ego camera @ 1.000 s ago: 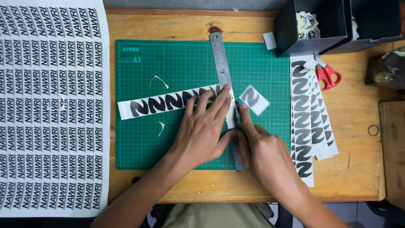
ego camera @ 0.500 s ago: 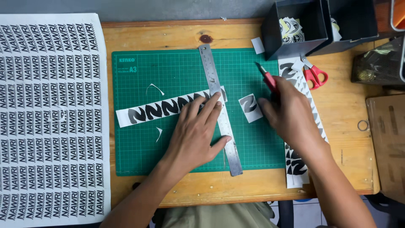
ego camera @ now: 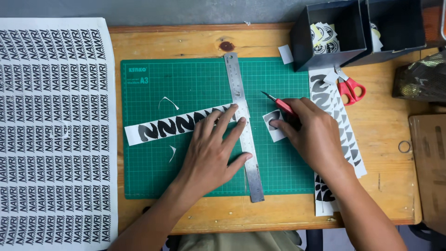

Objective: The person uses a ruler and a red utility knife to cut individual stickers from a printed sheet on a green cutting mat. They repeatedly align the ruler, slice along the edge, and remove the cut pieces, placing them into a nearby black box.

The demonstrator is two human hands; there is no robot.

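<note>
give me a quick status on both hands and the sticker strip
Left hand flat on printed strip and steel ruler. Right hand grips red knife, fingertips on cut square sticker. Paper slivers loose on green mat.

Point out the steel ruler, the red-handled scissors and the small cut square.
steel ruler (ego camera: 254, 176), head view, bare lower blade.
red-handled scissors (ego camera: 349, 89), head view, red handle loops.
small cut square (ego camera: 274, 126), head view, its printed face.
</note>
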